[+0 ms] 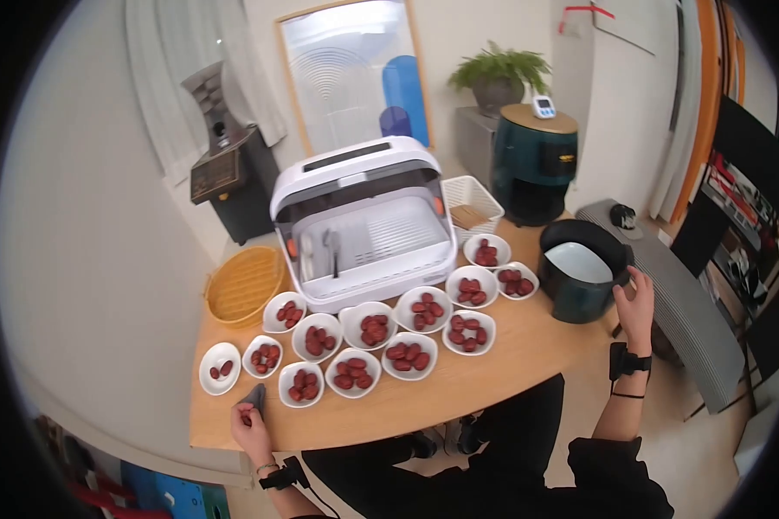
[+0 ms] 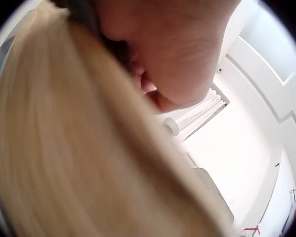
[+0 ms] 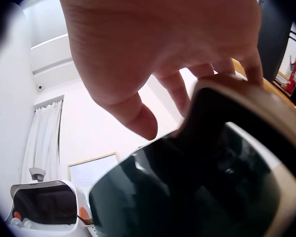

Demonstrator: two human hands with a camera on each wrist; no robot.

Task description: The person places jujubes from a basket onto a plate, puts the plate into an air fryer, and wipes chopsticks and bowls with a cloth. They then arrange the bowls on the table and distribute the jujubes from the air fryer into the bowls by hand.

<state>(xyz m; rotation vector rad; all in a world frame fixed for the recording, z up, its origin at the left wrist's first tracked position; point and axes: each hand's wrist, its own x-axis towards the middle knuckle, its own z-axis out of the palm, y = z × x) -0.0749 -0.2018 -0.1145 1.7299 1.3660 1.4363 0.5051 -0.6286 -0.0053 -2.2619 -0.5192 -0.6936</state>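
Observation:
At the table's front left corner, my left hand [image 1: 249, 426] grips a dark grey cloth [image 1: 255, 396]; its fingers are curled in. In the left wrist view the table edge [image 2: 113, 138] covers much of the cloth. On the right, a dark green air fryer basket [image 1: 571, 292] with a white paper liner [image 1: 578, 262] stands at the table's edge. My right hand [image 1: 636, 303] is at its handle [image 3: 251, 101], with the fingers loosely extended over the handle's far side and the thumb spread away. Near the left hand are white bowls of red dates [image 1: 304, 385].
A white dish cabinet [image 1: 363, 285] stands open mid-table. Left of it lies a round woven basket [image 1: 244, 290]; right are a white crate [image 1: 485, 192] and the green air fryer [image 1: 532, 164] with a timer [image 1: 544, 106] on top. A grey bench [image 1: 666, 285] stands beyond the right edge.

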